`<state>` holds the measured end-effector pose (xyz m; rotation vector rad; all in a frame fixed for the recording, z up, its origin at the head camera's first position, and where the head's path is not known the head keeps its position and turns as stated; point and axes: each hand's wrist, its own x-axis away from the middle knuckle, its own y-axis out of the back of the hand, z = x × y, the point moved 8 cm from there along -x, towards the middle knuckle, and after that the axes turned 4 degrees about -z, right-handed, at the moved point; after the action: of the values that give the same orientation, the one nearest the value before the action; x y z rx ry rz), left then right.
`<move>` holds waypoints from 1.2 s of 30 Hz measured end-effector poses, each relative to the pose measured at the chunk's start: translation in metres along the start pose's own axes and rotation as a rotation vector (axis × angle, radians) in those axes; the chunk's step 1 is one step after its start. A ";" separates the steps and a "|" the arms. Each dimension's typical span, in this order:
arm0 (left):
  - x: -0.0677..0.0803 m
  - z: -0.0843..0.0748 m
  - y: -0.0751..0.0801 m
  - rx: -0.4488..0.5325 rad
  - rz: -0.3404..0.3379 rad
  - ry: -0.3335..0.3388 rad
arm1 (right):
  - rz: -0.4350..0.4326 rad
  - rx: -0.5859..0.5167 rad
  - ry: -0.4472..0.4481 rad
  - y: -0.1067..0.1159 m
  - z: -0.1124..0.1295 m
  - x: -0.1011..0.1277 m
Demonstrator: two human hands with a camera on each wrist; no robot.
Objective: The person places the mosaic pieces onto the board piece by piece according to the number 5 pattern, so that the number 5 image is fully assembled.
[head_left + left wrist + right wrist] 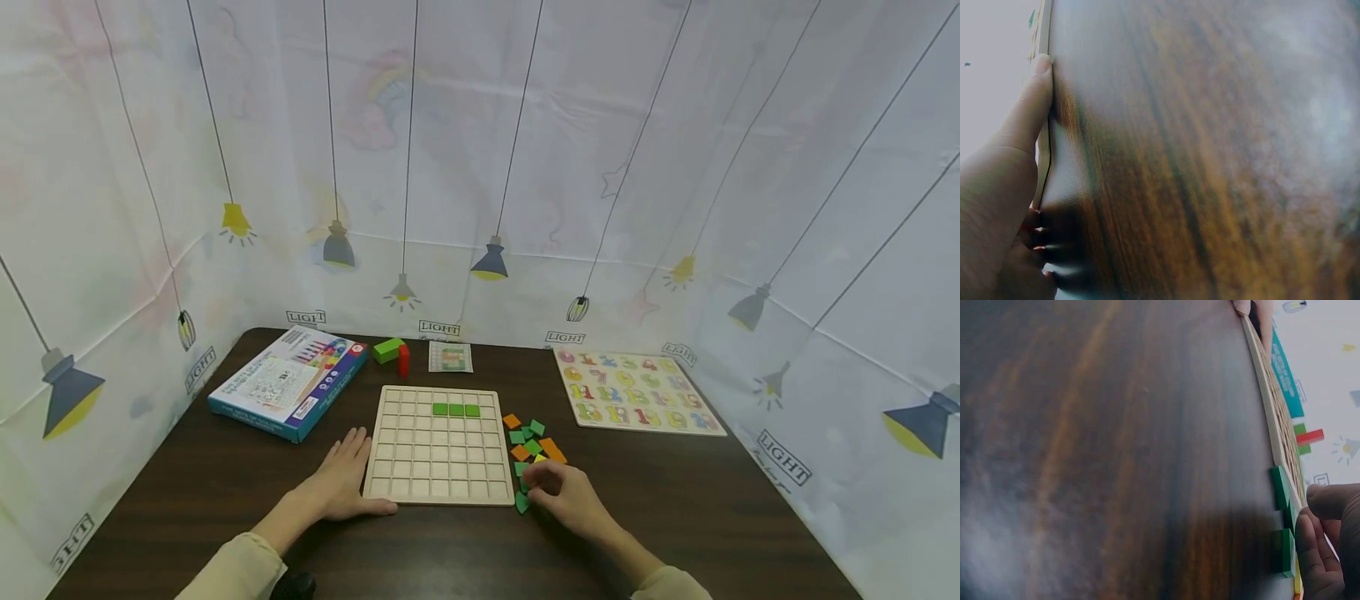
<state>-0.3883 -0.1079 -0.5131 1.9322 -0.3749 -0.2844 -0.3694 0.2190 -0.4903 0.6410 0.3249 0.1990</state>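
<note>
Three green tiles (456, 410) occupy cells toward 1 o'clock on the grid board (441, 458), presumably steadied by the flat, extended left hand (347, 479) at 8 o'clock, with loose tiles (533, 447) at 3 o'clock, apparently for ready reach by the right hand (567, 497), grasp indeterminable.

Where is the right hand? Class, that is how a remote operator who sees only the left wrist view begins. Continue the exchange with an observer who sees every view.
Observer: The right hand is at the loose coloured pieces on the right side of the board.
Operator: Has anything been laid on the board?
Observer: Yes, three green squares lie side by side in one row near its far edge.
Operator: And what lies to the left of the board?
Observer: A printed blue-and-white box, lying flat.
</note>
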 end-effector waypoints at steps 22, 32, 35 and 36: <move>0.000 0.000 0.002 0.013 -0.008 -0.001 | 0.149 0.149 0.108 -0.011 0.008 0.001; 0.000 -0.001 0.002 0.011 -0.015 -0.011 | 0.161 0.165 0.176 -0.012 0.010 0.000; 0.000 -0.001 0.003 0.016 -0.019 -0.012 | 0.149 0.155 0.182 -0.009 0.011 -0.002; 0.000 -0.002 0.003 0.015 -0.019 -0.012 | 0.142 0.148 0.182 -0.008 0.011 -0.002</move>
<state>-0.3877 -0.1078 -0.5101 1.9503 -0.3676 -0.3070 -0.3670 0.2057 -0.4866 0.7950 0.4726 0.3734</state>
